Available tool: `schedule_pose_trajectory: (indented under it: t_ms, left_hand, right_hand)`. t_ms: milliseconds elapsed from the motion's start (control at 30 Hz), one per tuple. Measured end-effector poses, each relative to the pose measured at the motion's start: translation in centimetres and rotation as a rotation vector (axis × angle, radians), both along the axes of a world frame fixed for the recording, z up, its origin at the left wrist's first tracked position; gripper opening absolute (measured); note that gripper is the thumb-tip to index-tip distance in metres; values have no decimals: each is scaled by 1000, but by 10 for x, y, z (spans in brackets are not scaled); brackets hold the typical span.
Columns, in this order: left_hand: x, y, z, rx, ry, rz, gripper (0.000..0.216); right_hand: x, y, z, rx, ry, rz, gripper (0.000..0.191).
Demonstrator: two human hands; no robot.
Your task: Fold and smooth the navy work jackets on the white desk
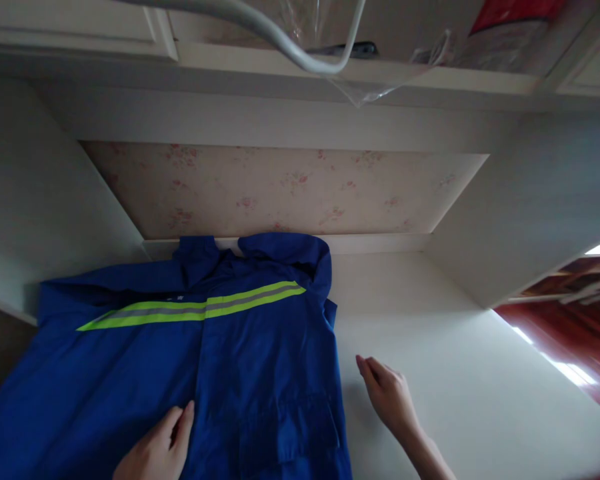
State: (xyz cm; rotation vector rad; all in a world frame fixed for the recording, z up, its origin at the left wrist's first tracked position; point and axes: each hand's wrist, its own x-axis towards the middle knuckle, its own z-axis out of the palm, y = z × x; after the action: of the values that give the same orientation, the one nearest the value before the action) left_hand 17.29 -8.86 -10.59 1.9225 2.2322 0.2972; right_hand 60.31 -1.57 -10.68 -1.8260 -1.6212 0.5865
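A blue work jacket (260, 360) with a yellow-green and grey reflective stripe (200, 308) lies spread on a white surface (440, 373), collar toward the back wall. My left hand (157, 448) rests flat on the jacket's front near the bottom edge of the view, fingers together. Just right of the jacket's right edge, my right hand (387, 393) hovers over the white surface with its fingers extended and nothing in it.
A floral-papered back wall (280, 190) and white side panels (540, 200) enclose the nook. A shelf above holds clear plastic wrap (380, 80) and a white hanger (300, 57). Red flooring (580, 333) shows at the right.
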Motion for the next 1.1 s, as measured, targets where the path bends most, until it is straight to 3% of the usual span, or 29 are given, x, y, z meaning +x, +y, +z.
schedule_pose_trajectory:
  t_ms: [67,200,467,667,967,1100]
  left_hand:
    - [3,0,-3,-92,142,-57,49]
    - [11,0,-1,-162,324,-105,55]
    - [12,3,6,-175,439,-172,62]
    - [16,3,7,-157,391,-149,60]
    - [15,2,10,-53,113,-42,46]
    - [14,2,10,-83,194,-73,49]
  right_hand:
    - [-2,9,-6,-49,-159,83,57]
    - [-11,16,-12,-153,-373,112,53]
    - [-13,15,-11,-169,-384,113,53]
    - [-13,14,-9,-171,-387,113,52]
    - [-13,15,-9,-187,-395,115,51]
    - [-13,15,-9,-187,-412,114,51]
